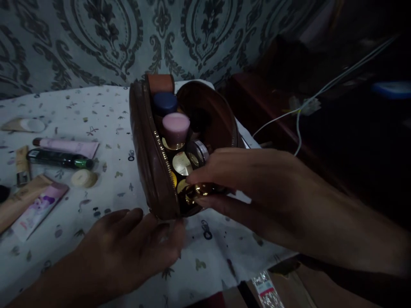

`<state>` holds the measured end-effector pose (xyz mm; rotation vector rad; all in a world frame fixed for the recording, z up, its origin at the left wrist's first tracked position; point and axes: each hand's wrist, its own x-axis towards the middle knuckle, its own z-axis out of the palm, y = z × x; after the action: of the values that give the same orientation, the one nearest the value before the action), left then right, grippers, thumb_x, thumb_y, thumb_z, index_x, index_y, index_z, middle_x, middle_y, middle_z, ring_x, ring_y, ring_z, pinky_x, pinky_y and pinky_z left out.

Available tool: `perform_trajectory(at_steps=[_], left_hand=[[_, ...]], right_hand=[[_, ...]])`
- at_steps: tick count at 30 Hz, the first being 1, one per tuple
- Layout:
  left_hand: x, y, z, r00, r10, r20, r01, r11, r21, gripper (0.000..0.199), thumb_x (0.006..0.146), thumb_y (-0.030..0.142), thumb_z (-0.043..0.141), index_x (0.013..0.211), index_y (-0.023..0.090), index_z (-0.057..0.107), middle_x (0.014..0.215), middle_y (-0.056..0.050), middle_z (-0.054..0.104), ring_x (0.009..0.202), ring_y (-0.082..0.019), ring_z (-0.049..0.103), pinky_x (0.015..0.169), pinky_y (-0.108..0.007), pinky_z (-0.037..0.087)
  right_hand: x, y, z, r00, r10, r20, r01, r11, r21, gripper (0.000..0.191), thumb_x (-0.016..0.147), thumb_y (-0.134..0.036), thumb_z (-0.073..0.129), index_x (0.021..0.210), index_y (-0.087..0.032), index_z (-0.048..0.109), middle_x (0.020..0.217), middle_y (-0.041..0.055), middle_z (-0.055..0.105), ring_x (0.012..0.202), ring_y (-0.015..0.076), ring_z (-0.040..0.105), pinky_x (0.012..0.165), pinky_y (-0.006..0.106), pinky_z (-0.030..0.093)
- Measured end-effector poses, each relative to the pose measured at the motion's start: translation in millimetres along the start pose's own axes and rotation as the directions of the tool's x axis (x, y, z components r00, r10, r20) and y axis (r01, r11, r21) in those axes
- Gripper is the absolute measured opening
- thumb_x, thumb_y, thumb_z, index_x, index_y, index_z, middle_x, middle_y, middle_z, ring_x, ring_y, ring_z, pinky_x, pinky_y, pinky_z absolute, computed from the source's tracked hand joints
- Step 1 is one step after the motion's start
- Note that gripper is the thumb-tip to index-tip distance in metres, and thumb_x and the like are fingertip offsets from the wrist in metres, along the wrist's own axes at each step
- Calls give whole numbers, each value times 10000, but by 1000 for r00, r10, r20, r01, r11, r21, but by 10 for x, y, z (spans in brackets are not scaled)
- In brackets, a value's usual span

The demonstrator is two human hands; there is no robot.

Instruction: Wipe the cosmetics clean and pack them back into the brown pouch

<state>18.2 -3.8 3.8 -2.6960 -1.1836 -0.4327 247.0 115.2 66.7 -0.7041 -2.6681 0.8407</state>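
Note:
An unzipped brown bag (144, 162) stands on the table, packed with small cosmetic containers. Inside are a blue round lid (165, 102), a pink-capped container (176, 127), a shiny gold lid (182, 163) and a clear-rimmed round container (198, 153). My right hand (253, 184) reaches over the bag's near right side, thumb and fingers pinching a shiny gold cap (203, 189); whatever is below the cap is hidden. My left hand (128, 252) is at the bag's near end, its bent fingers apart and seemingly touching the bottom edge, slightly blurred.
On the patterned white cloth (109, 107) at left lie a pink tube (70, 146), a dark green tube (58, 159), a round cream-coloured piece (84, 178) and a printed tube (40, 209). White cables (300, 113) hang at right. A patterned wall (160, 38) stands behind.

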Motion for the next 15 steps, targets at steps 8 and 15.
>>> perform_trajectory(at_steps=[8, 15], left_hand=[[42, -8, -43, 999, 23, -34, -23, 1000, -13, 260, 957, 90, 425, 1146, 181, 578, 698, 37, 656, 534, -127, 578, 464, -263, 420], [20, -17, -53, 999, 26, -33, -27, 999, -41, 354, 951, 11, 332, 1199, 148, 543, 679, 35, 646, 509, -124, 581, 434, -253, 424]], right_hand=[[-50, -36, -109, 984, 13, -177, -45, 983, -180, 170, 950, -345, 587, 1069, -281, 690, 918, 37, 718, 828, 224, 680, 673, 331, 507], [20, -71, -44, 998, -33, -58, 23, 986, -166, 155, 962, -297, 567, 987, -219, 698, 873, 50, 700, 775, 197, 652, 662, 310, 475]])
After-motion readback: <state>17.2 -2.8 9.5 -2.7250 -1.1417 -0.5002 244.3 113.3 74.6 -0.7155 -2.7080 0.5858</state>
